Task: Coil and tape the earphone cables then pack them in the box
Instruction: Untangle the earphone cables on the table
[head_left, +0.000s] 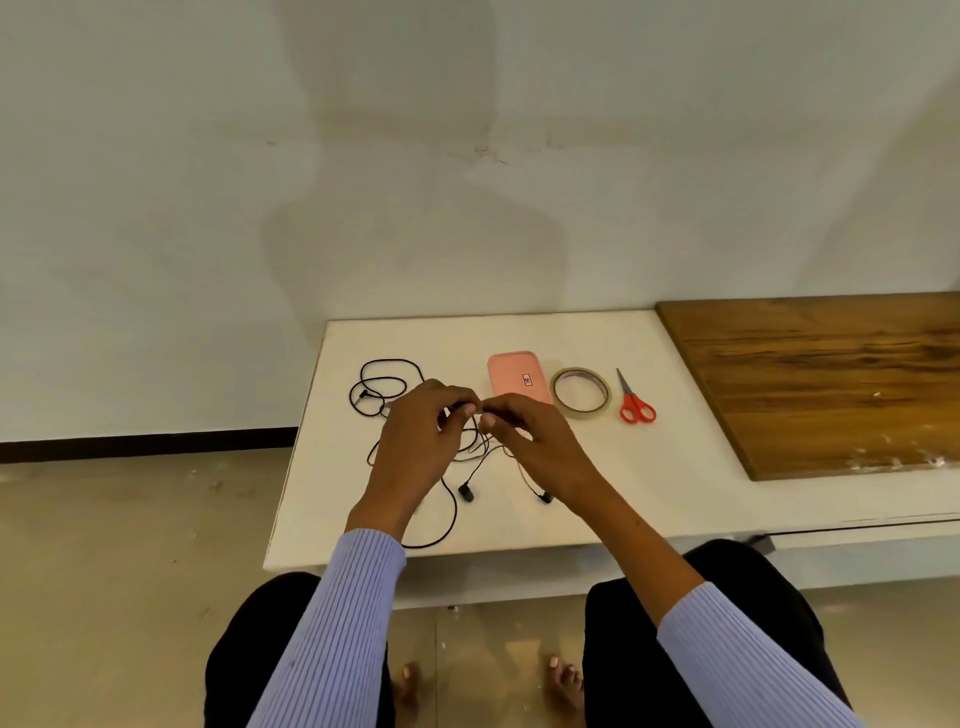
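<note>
Far left on the white worktop (597, 493) we have the loose loops of the thin black earphone cable (382, 387), uncoiled and crossing over themselves. Risk one: pulling from the middle likely cinches those crossings into a knot.

Our left hand (415, 441) is pinched shut on a section of that cable, fingertips touching those of the right hand (530, 441), which pinches the same cable just beside it. Both hands sit raised above the worktop. We can't tell exactly which part of the cable is between the fingers; it's hidden.

Below the hands, two black earbuds (466, 492) lie on the worktop, their leads trailing up toward the grip. One cable loop hangs close to the near worktop edge. Risk two: a tug could drag it or the buds off the edge. Risk three: buds left dangling may snag while we wind.

Right of the hands: pink rounded rectangular box (511, 379), closed, partly behind the right hand. Then the beige tape roll (580, 392), then red-handled scissors (636, 402). All untouched. Risk four: both hands are busy, so letting go for tape will probably let the coil spring open.
</note>
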